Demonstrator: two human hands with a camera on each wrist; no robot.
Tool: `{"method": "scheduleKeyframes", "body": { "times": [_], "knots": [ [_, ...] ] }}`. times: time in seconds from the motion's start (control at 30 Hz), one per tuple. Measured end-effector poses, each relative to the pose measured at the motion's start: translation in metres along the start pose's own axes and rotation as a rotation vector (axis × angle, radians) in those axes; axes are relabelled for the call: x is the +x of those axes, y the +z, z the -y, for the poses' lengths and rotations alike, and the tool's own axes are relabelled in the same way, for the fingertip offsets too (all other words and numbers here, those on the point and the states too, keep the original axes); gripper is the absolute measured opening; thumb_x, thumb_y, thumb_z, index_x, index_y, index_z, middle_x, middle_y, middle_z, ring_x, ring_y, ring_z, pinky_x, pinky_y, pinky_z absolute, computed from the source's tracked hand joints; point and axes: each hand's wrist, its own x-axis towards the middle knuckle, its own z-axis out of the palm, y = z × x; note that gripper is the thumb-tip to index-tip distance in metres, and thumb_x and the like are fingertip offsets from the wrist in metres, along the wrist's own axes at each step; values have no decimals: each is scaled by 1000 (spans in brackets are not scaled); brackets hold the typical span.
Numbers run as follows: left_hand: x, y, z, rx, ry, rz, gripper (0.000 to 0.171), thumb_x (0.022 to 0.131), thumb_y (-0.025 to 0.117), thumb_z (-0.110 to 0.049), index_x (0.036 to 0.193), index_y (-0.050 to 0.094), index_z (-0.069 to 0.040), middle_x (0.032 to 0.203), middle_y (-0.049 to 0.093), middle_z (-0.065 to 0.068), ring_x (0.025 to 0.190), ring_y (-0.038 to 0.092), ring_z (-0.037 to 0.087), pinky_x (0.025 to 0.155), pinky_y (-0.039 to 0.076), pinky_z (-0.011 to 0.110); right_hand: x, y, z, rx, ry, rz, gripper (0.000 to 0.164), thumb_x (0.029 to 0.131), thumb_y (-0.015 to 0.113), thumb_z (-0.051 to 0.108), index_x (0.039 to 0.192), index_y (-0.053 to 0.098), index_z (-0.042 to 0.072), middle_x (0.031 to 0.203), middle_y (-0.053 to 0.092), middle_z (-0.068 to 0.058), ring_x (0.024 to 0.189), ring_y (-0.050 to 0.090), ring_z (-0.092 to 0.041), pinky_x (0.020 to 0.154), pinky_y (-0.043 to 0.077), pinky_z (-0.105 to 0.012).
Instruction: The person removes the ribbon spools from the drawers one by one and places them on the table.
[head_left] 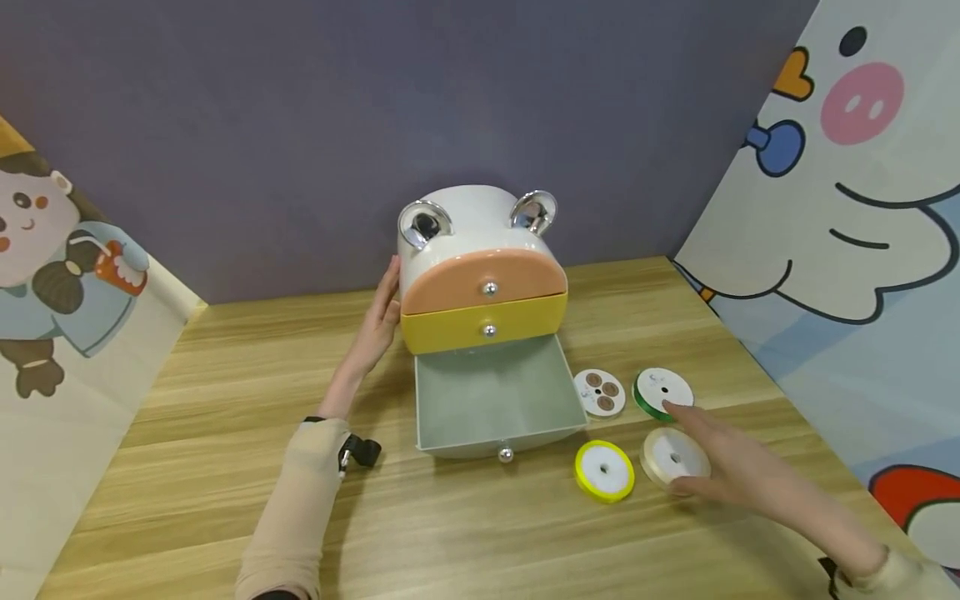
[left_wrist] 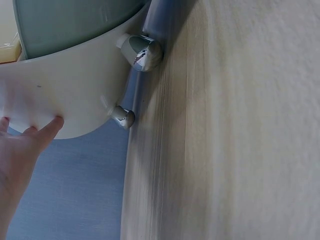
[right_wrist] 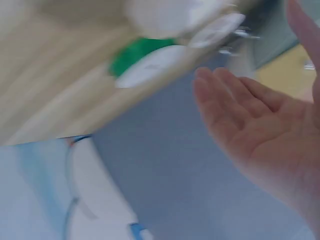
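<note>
A small white chest of drawers (head_left: 474, 215) stands at the back of the table, its bottom grey-green drawer (head_left: 491, 392) pulled out with nothing in it. My left hand (head_left: 378, 321) rests against the chest's left side; the left wrist view shows fingertips (left_wrist: 57, 121) touching the white wall. Over the cream ribbon spool (head_left: 667, 458) hovers my right hand (head_left: 738, 467), thumb and fingers spread apart. In the right wrist view its palm (right_wrist: 270, 130) holds nothing. Around it lie a green ribbon spool (head_left: 666, 387), a yellow ribbon spool (head_left: 603, 471) and a white spool with brown circles (head_left: 600, 392).
The orange drawer (head_left: 457, 285) and yellow drawer (head_left: 450, 332) above are closed, each with a round silver knob. A grey wall (head_left: 315, 150) rises behind the wooden table (head_left: 187, 467). Cartoon-printed panels (head_left: 840, 217) flank both sides.
</note>
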Motion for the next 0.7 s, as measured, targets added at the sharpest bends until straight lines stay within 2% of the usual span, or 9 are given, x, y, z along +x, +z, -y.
{"method": "scheduleKeyframes", "body": {
  "times": [0.07, 0.13, 0.2, 0.27, 0.37, 0.47, 0.6, 0.7],
  "knots": [
    [0, 0, 0, -1, 2, -2, 94, 91, 37, -68, 160, 9, -10, 169, 2, 10, 155, 12, 38, 123, 13, 62, 5, -5, 17, 27, -68, -62, 82, 73, 88, 32, 138, 51, 0, 133, 62, -23, 113, 65, -38, 87, 56, -51],
    [0, 0, -1, -1, 4, -1, 93, 92, 37, -67, 160, 9, -9, 169, 2, 10, 155, 12, 38, 123, 12, 62, 13, -5, 35, 119, -132, -83, 67, 79, 84, 29, 134, 55, 4, 129, 66, -15, 107, 70, -25, 82, 59, -41],
    [0, 0, -1, -1, 4, 2, 93, 92, 37, -66, 160, 9, -8, 169, 2, 11, 155, 12, 38, 123, 12, 62, 21, -1, 50, 304, -185, -35, 53, 86, 78, 24, 132, 58, 4, 124, 68, -14, 100, 71, -14, 76, 60, -32],
    [2, -1, -3, 2, 14, 1, 94, 92, 37, -66, 160, 9, -7, 169, 1, 14, 154, 12, 39, 123, 12, 62, 31, 5, 63, 543, -197, 82, 44, 94, 70, 19, 132, 57, 2, 123, 67, -19, 96, 70, -9, 73, 59, -27],
    [3, -2, -4, -4, 19, -1, 94, 91, 37, -67, 160, 9, -8, 169, 1, 14, 154, 12, 38, 123, 13, 61, 45, 21, 80, 868, -72, 306, 40, 101, 58, 20, 134, 54, -3, 122, 66, -25, 97, 70, -10, 75, 59, -27],
    [3, -2, -3, 2, 9, 2, 94, 91, 37, -67, 160, 9, -9, 169, 1, 12, 155, 12, 37, 123, 14, 60, 53, 43, 96, 1100, 106, 460, 46, 103, 53, 26, 135, 51, -8, 124, 66, -22, 95, 71, -13, 79, 59, -28],
    [-1, -1, -2, 8, -3, 8, 95, 91, 37, -67, 160, 9, -9, 169, 0, 13, 155, 11, 37, 124, 13, 60, 59, 69, 115, 1346, 299, 537, 48, 101, 56, 26, 134, 51, -9, 118, 72, -8, 89, 70, -8, 76, 57, -21],
    [-2, 0, -2, -2, 1, 6, 94, 92, 38, -67, 160, 9, -8, 169, 1, 14, 155, 11, 38, 124, 12, 60, 67, 81, 124, 1448, 405, 535, 46, 99, 59, 23, 132, 53, -8, 109, 74, -1, 83, 69, -3, 72, 55, -17]
  ]
}}
